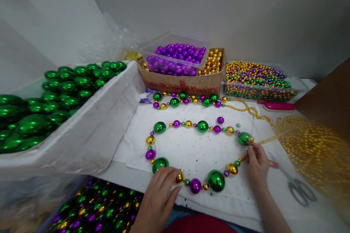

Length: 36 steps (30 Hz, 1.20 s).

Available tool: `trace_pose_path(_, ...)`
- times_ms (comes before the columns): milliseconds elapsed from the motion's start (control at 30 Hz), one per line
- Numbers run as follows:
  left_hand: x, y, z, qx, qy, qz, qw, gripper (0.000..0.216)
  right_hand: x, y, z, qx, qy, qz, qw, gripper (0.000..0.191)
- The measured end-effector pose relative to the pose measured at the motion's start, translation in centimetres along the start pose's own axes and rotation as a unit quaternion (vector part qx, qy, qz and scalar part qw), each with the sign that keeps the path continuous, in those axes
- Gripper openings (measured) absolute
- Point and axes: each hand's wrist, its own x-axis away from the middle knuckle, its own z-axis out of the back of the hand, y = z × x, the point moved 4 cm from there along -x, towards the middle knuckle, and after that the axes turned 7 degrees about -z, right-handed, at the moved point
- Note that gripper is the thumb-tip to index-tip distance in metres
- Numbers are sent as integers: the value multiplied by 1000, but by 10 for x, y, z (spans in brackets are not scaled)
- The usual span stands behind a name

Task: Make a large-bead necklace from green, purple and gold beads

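A bead necklace [195,185] of large green, purple and gold shiny beads lies in an open loop on a white cloth [191,149]. At its lower left, my left hand [161,193] has thumb and fingers closed around the strand by a gold bead [179,177]. My right hand [257,162] pinches the strand at the loop's right end, beside a large green bead [244,138] and a small gold bead. The exact contact under its fingertips is partly hidden. A loose purple bead [220,120] and a tiny green bead [238,125] rest above the loop.
Behind lies another beaded strand [174,102]. A white foam box [120,116] of green beads stands left, a cardboard box [180,83] and clear tub [259,94] at the back. Scissors [300,189], a pink-handled tool [280,106] and gold bead chains [308,149] lie right.
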Motion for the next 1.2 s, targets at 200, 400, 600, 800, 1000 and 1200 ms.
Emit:
trace_pose_path(200, -3, -12, 6, -1, 54, 17, 998, 28, 2, -5, 0, 2, 0, 3, 1000, 28)
trace_pose_path(400, -1, -11, 4, 13, 61, 26, 998, 27, 1, -2, 0, 0, 5, 7, 1000, 28)
trace_pose_path(600, 2, -18, 2, 10, 61, 70, 996, 28, 1, -2, 2, -1, 12, 8, 1000, 29)
trace_pose_path(800, 15, -30, 6, 4, 19, 160, 987, 57, 8, -15, 3, 1, 23, 8, 1000, 26)
trace_pose_path(1000, 29, -21, 7, 4, 27, 170, 985, 57, 9, -20, 3, 9, 29, 19, 999, 19)
trace_pose_path(1200, 48, -5, -10, 87, 46, 217, 971, 31, 9, -22, 2, 18, 33, 28, 999, 16)
